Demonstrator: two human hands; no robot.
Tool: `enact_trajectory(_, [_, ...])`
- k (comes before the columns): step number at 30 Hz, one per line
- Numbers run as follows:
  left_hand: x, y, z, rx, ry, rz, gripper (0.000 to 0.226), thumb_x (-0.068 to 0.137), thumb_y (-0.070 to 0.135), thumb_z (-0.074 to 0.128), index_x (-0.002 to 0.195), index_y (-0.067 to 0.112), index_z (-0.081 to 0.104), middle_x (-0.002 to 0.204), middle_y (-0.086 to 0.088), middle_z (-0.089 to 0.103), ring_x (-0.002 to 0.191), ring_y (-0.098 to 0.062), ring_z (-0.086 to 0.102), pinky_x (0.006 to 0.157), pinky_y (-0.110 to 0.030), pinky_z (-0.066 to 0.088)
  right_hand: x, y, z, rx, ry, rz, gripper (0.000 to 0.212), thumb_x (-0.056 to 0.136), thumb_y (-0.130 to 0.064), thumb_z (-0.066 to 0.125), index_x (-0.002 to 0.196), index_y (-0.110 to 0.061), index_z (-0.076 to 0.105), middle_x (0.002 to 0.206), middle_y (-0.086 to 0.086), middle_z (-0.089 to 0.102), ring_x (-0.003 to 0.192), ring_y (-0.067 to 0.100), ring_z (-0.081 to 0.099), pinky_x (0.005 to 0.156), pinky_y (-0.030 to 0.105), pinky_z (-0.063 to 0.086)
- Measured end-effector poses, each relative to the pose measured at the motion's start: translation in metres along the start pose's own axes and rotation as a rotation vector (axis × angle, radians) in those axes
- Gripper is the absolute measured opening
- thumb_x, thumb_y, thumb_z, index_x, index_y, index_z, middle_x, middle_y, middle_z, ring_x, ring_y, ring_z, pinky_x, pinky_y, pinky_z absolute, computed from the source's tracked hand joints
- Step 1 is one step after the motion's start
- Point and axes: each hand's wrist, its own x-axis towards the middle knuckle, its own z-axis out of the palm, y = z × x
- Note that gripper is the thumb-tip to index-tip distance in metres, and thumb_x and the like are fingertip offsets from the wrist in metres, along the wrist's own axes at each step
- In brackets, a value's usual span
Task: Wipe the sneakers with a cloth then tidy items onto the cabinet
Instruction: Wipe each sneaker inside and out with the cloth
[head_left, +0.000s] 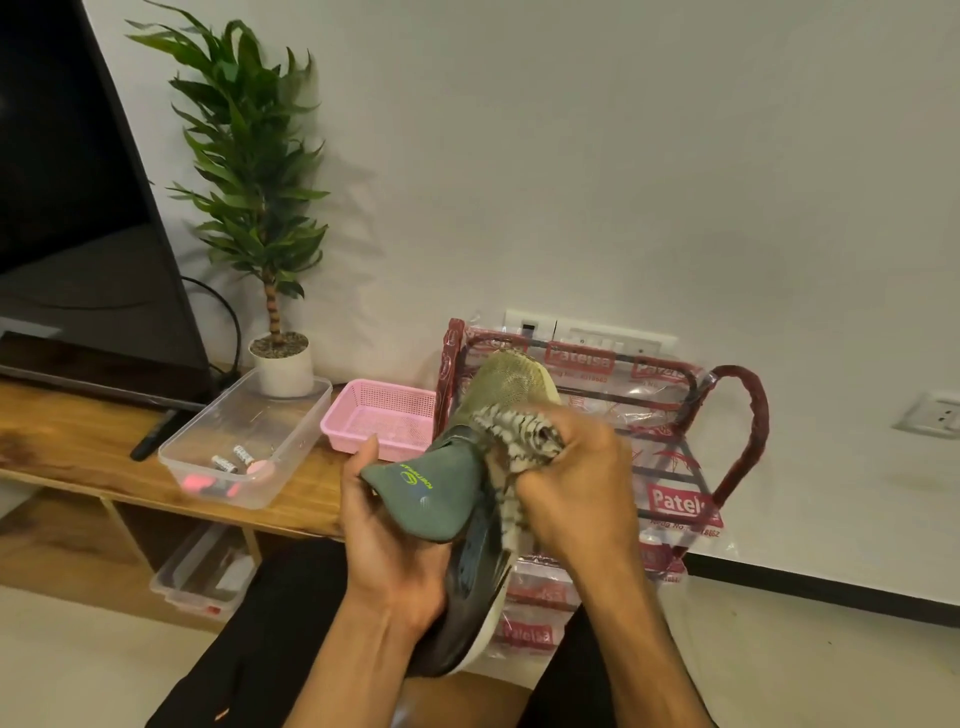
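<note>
Nearest to the camera, black trousers (270, 649) and two bare forearms are seen, and above them one sneaker (431, 499) is held up in the air, its toe pointed to the far wall. The left hand (384, 545) is closed around the heel part, with the thumb laid beside the grey tongue. The right hand (576, 483) is closed on a striped cloth (514, 431), which is bunched and pressed on the upper, just behind the mesh toe; this hand is a little blurred.

The wiping step is judged to be in hand, and the tidying is not yet begun. A second sneaker is not seen. On the left, a wooden cabinet (78, 441) carries a clear plastic box (291, 415) with small items inside, a pink basket (332, 423) just beside it, and a potted plant (283, 369) behind. A shoe rack (727, 415) wrapped in printed plastic stands against the wall, behind the hands.

For the next move, it is judged that the sneaker must be turned in the left hand, so that the sole edge and the other side are offered to the cloth. A firm hold at the heel is needed, because the shoe can be twisted by the pressure.
</note>
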Motion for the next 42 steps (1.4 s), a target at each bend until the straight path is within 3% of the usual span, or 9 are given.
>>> enact_trajectory(3, [-0.003,-0.001,0.002,-0.004,-0.063,-0.049,0.052,0.08,0.049,0.047,0.076,0.009,0.078,0.08,-0.012,0.072,0.07,-0.023,0.071,0.063,-0.029,0.06,-0.021,-0.002,0.0,-0.007,-0.057,-0.14,0.015,0.081,-0.017,0.073,0.092,-0.026,0.077,0.084,-0.012,0.074,0.074,0.004,0.068,0.063,0.032,0.056])
enact_trajectory(10, [0.001,-0.008,0.005,0.131,-0.043,-0.114,0.058,0.042,0.026,0.077,0.093,0.004,0.063,0.091,-0.014,0.052,0.081,-0.027,0.053,0.076,-0.034,0.041,0.027,0.014,-0.002,-0.147,0.354,-0.292,0.038,0.072,0.01,0.074,0.105,-0.008,0.073,0.101,0.007,0.075,0.09,0.022,0.071,0.075,0.042,0.062])
enact_trajectory(17, [-0.006,-0.003,0.002,0.162,-0.111,-0.099,0.035,0.066,0.016,0.048,0.08,0.001,0.078,0.082,-0.017,0.07,0.07,-0.024,0.068,0.063,-0.028,0.057,-0.013,0.027,0.012,-0.125,0.178,-0.376,0.024,0.079,-0.003,0.069,0.1,-0.014,0.074,0.099,-0.002,0.074,0.09,0.01,0.066,0.072,0.037,0.06])
enact_trajectory(21, [-0.006,-0.002,0.002,0.19,-0.048,-0.112,0.035,0.052,0.02,0.066,0.08,0.0,0.062,0.077,-0.011,0.053,0.064,-0.024,0.054,0.059,-0.027,0.049,0.009,0.043,0.005,-0.161,0.276,-0.369,0.023,0.086,-0.019,0.061,0.105,-0.011,0.072,0.103,0.005,0.074,0.093,0.018,0.068,0.076,0.045,0.06])
enact_trajectory(24, [-0.001,-0.002,0.0,0.167,-0.006,-0.126,0.027,0.053,0.013,0.059,0.079,0.005,0.057,0.068,-0.01,0.051,0.059,-0.019,0.053,0.056,-0.024,0.047,0.028,0.049,-0.001,-0.15,0.381,-0.292,0.031,0.079,0.006,0.068,0.107,-0.009,0.071,0.104,0.008,0.073,0.094,0.022,0.069,0.076,0.044,0.061])
enact_trajectory(29, [-0.002,0.0,0.008,0.115,-0.027,-0.135,0.017,0.061,0.015,0.05,0.069,0.004,0.059,0.057,-0.007,0.054,0.048,-0.016,0.056,0.048,-0.018,0.048,-0.002,0.039,0.011,-0.077,0.192,-0.386,0.016,0.087,-0.019,0.065,0.1,-0.013,0.073,0.098,0.001,0.074,0.088,0.014,0.069,0.07,0.039,0.061])
enact_trajectory(33, [0.005,-0.001,0.004,0.139,-0.061,-0.126,0.034,0.059,0.016,0.056,0.084,0.001,0.072,0.081,-0.013,0.063,0.071,-0.023,0.061,0.072,-0.03,0.049,0.023,0.041,0.007,-0.109,0.353,-0.321,0.021,0.081,-0.004,0.073,0.102,-0.008,0.073,0.097,0.006,0.075,0.085,0.018,0.07,0.07,0.043,0.061])
enact_trajectory(35, [0.007,-0.001,0.004,0.148,-0.085,-0.101,0.032,0.063,0.017,0.053,0.081,0.004,0.075,0.083,-0.014,0.067,0.072,-0.024,0.064,0.067,-0.03,0.054,0.03,0.038,0.01,-0.115,0.398,-0.29,0.026,0.08,0.001,0.071,0.104,-0.007,0.073,0.101,0.007,0.074,0.09,0.02,0.069,0.076,0.044,0.06])
enact_trajectory(42, [0.011,0.005,-0.01,0.085,-0.093,-0.049,0.039,0.049,0.031,0.069,0.08,0.008,0.078,0.087,-0.013,0.071,0.077,-0.025,0.068,0.076,-0.032,0.055,-0.025,0.042,0.019,0.05,0.185,-0.226,0.031,0.077,-0.001,0.078,0.104,-0.017,0.074,0.1,-0.009,0.071,0.089,-0.003,0.064,0.078,0.013,0.054])
